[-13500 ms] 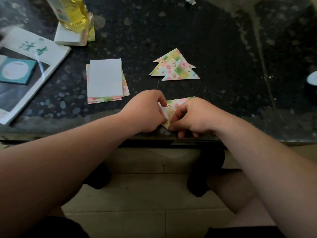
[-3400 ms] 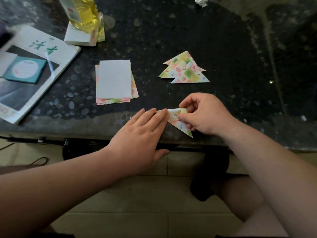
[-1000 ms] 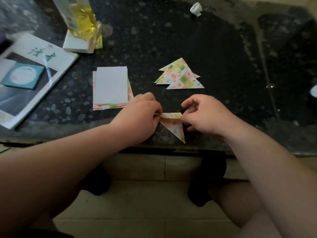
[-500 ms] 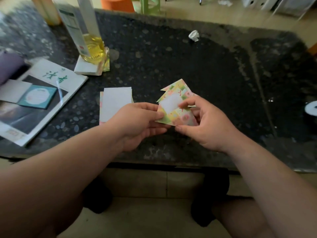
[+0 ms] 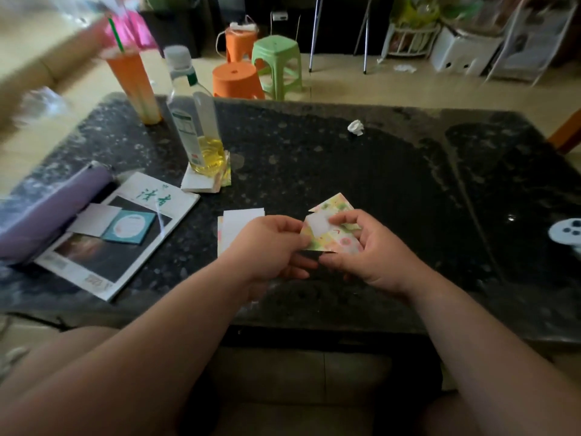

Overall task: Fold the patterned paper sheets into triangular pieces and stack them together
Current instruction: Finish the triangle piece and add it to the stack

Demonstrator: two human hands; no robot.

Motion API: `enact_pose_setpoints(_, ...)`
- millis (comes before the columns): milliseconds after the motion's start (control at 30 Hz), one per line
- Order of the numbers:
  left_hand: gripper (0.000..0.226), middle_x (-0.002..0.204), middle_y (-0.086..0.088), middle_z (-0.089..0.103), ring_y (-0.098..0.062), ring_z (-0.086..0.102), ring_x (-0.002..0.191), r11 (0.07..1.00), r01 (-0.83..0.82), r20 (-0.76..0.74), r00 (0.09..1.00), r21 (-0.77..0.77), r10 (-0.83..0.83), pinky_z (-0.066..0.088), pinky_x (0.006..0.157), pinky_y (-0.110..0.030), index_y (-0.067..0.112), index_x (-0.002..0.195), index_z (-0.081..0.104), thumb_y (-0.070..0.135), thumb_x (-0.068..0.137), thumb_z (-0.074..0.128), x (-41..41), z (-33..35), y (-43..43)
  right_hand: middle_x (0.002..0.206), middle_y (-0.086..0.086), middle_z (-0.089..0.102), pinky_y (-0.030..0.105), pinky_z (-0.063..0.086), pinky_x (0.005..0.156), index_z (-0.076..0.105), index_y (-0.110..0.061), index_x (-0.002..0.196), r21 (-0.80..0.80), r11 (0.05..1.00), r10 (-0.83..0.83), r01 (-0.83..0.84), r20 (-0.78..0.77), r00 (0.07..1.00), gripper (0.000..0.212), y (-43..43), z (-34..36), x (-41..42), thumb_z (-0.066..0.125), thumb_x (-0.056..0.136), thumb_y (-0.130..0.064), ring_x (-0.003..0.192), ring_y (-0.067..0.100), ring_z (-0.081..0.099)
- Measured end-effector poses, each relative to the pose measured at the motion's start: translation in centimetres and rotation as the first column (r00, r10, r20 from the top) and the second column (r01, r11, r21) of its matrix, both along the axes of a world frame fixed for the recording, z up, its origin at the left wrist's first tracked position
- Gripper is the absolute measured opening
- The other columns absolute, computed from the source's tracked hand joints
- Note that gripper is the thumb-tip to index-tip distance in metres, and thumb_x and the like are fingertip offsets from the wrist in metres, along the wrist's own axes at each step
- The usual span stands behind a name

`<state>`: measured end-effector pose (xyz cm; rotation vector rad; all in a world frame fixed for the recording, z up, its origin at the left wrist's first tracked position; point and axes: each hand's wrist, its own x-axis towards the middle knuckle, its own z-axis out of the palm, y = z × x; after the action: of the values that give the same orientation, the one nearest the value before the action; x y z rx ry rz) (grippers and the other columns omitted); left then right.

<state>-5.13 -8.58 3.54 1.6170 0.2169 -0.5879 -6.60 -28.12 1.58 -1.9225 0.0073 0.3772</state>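
- Left hand [image 5: 270, 247] pinched the left edge of the folded patterned pieces [image 5: 333, 240], fingers curled.
- Right hand [image 5: 374, 253] gripped their right side — thumb on top, fingers underneath.
- The pieces were held between both hands over the dark table [image 5: 377, 168], near its front edge.
- A stack of flat sheets [image 5: 243, 220] lay just left — white side up, partly hidden by the left hand.

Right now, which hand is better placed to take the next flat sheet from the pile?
Probably the left hand: it is right next to the sheet pile, while the right hand lies farther off, gripping the folded triangles.
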Motion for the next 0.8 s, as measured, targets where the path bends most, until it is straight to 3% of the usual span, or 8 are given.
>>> enact_pose_setpoints(133, 0.014, 0.088, -0.009, 0.079, -0.021, 0.076, 0.075, 1.000, 0.018, 0.014, 1.000, -0.020, -0.018, 0.057, 0.060, -0.030, 0.011, 0.109, 0.068, 0.007, 0.096, 0.068, -1.1, 0.3, 0.5, 0.121, -0.005, 0.066, 0.043, 0.063, 0.088, 0.053, -0.042, 0.122, -0.030, 1.000, 0.001, -0.002, -0.011, 1.000, 0.073, 0.5, 1.2, -0.9, 0.097, 0.064, -0.030, 0.101, 0.015, 0.073)
enact_pose_setpoints(233, 0.017, 0.089, -0.005, 0.079, -0.020, 0.077, 0.077, 1.000, -0.013, 0.029, 0.999, -0.022, 0.014, 0.057, 0.061, -0.030, 0.011, 0.109, 0.068, 0.004, 0.093, 0.071, -1.0, 0.0, 1.1, 0.117, -0.001, 0.071, 0.038, 0.064, 0.077, 0.051, -0.044, 0.123, -0.023, 0.998, 0.049, -0.050, -0.039, 0.998, 0.082, 0.5, 2.2, -1.1, 0.099, 0.056, -0.039, 0.099, 0.016, 0.075)
enact_pose_setpoints(333, 0.019, 0.091, -0.006, 0.079, -0.018, 0.075, 0.074, 0.997, -0.033, 0.038, 0.999, -0.064, 0.035, 0.056, 0.058, -0.027, 0.011, 0.109, 0.067, 0.002, 0.092, 0.072, -0.6, 0.1, 1.4, 0.104, -0.004, 0.076, 0.020, 0.055, 0.061, 0.049, -0.040, 0.125, -0.112, 0.993, 0.031, -0.030, 0.010, 0.999, 0.071, 0.8, 3.2, -1.3, 0.093, 0.069, -0.038, 0.086, 0.008, 0.075)
enact_pose_setpoints(400, 0.021, 0.091, -0.007, 0.079, -0.018, 0.075, 0.073, 0.996, -0.026, 0.050, 0.998, -0.081, 0.030, 0.056, 0.057, -0.027, 0.011, 0.109, 0.066, 0.002, 0.091, 0.073, -0.2, 0.6, 1.7, 0.099, -0.006, 0.077, 0.017, 0.053, 0.059, 0.050, -0.041, 0.122, -0.142, 0.990, -0.015, 0.020, 0.037, 0.999, 0.060, 1.0, 3.7, -1.3, 0.090, 0.077, -0.033, 0.081, 0.006, 0.075)
enact_pose_setpoints(467, 0.024, 0.090, -0.008, 0.079, -0.019, 0.074, 0.071, 0.995, -0.014, 0.054, 0.998, -0.101, 0.019, 0.056, 0.056, -0.027, 0.009, 0.111, 0.066, 0.000, 0.090, 0.073, 0.1, 1.0, 2.1, 0.099, -0.008, 0.076, 0.022, 0.056, 0.062, 0.051, -0.047, 0.114, -0.159, 0.985, -0.058, 0.066, 0.058, 0.997, 0.052, 1.4, 4.1, -1.4, 0.088, 0.081, -0.032, 0.083, 0.009, 0.075)
enact_pose_setpoints(567, 0.024, 0.092, -0.009, 0.079, -0.020, 0.075, 0.073, 0.993, 0.032, 0.050, 0.998, -0.117, -0.026, 0.056, 0.060, -0.028, 0.009, 0.112, 0.067, 0.001, 0.090, 0.073, 0.4, 1.5, 2.9, 0.107, -0.009, 0.071, 0.031, 0.062, 0.076, 0.049, -0.054, 0.114, -0.172, 0.976, -0.103, 0.132, 0.167, 0.981, 0.056, 2.0, 3.9, -1.5, 0.086, 0.083, -0.027, 0.094, 0.008, 0.072)
enact_pose_setpoints(667, 0.018, 0.093, -0.011, 0.079, -0.020, 0.075, 0.075, 0.976, 0.030, -0.006, 0.999, -0.216, -0.032, 0.056, 0.059, -0.027, 0.008, 0.111, 0.068, 0.005, 0.093, 0.070, 0.8, 1.7, 3.4, 0.111, -0.010, 0.069, 0.027, 0.060, 0.081, 0.043, -0.064, 0.116, -0.130, 0.979, -0.111, 0.155, 0.291, 0.950, 0.069, 2.3, 3.3, -2.1, 0.084, 0.085, -0.017, 0.100, 0.001, 0.070)
enact_pose_setpoints(800, 0.011, 0.092, -0.013, 0.077, -0.021, 0.074, 0.069, 0.952, 0.026, -0.089, 0.995, -0.304, -0.055, 0.055, 0.054, -0.027, 0.009, 0.109, 0.068, 0.009, 0.099, 0.062, 1.6, 1.6, 3.6, 0.112, -0.016, 0.067, 0.022, 0.059, 0.083, 0.042, -0.071, 0.117, -0.131, 0.988, -0.034, 0.083, 0.338, 0.941, 0.080, 2.3, 2.9, -1.9, 0.084, 0.083, -0.011, 0.104, -0.002, 0.068)
